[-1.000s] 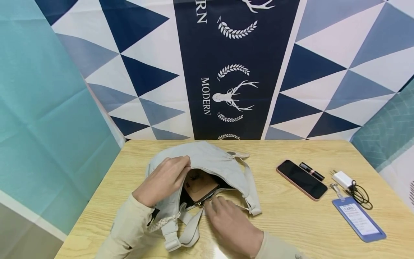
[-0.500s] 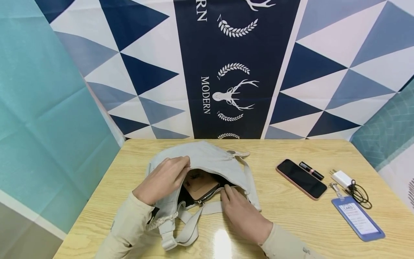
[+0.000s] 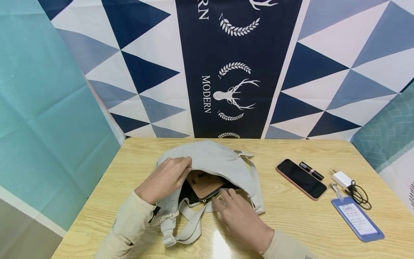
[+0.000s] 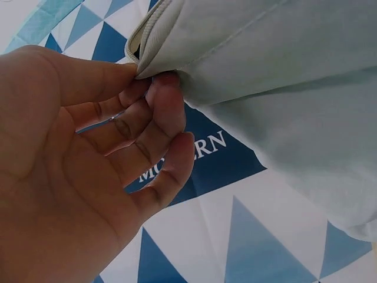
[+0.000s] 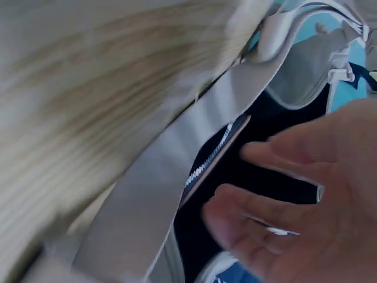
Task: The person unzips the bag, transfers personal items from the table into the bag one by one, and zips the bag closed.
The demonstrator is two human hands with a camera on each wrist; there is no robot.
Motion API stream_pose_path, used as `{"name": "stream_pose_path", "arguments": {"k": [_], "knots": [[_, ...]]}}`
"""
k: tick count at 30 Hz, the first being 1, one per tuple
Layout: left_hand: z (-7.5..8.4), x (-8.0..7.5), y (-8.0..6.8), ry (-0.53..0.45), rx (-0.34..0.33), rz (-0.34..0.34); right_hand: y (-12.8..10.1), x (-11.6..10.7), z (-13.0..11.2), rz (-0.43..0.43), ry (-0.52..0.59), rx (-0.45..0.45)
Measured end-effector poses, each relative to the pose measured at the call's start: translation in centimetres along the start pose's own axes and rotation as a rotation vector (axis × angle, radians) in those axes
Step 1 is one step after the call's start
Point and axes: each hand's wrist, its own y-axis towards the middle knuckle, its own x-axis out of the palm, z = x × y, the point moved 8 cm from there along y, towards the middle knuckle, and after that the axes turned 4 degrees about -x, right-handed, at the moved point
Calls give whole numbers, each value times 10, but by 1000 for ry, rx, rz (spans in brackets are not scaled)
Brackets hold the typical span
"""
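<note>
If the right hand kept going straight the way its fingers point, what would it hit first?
Most likely the tan wallet sticking out of the grey bag: the right hand points up-left at the opening, fingertips at its near edge. Depth is uncertain.

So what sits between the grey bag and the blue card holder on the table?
In the head view, the phone lies between the grey bag and the blue card holder; otherwise bare table.

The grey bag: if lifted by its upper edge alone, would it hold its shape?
Probably not. The bag looks like soft cloth, creasing where the left hand pinches its edge, so it would likely sag. The brown wallet sticks out of the opening and may slide. The loose strap would probably dangle.
</note>
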Motion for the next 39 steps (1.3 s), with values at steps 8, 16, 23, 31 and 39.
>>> {"name": "stream_pose_path", "arguments": {"k": [8,16,23,31,39], "knots": [[2,-1,1,14,13,5,22,8,-22,40,-60,-17],[2,-2,0,18,21,32,13,14,-17,-80,-1,95],[3,-2,0,23,44,47,8,22,-10,-92,-56,95],[5,-3,0,30,48,53,10,28,-2,-72,-126,165],[6,-2,-1,36,41,38,8,23,16,-16,-127,216]]}}
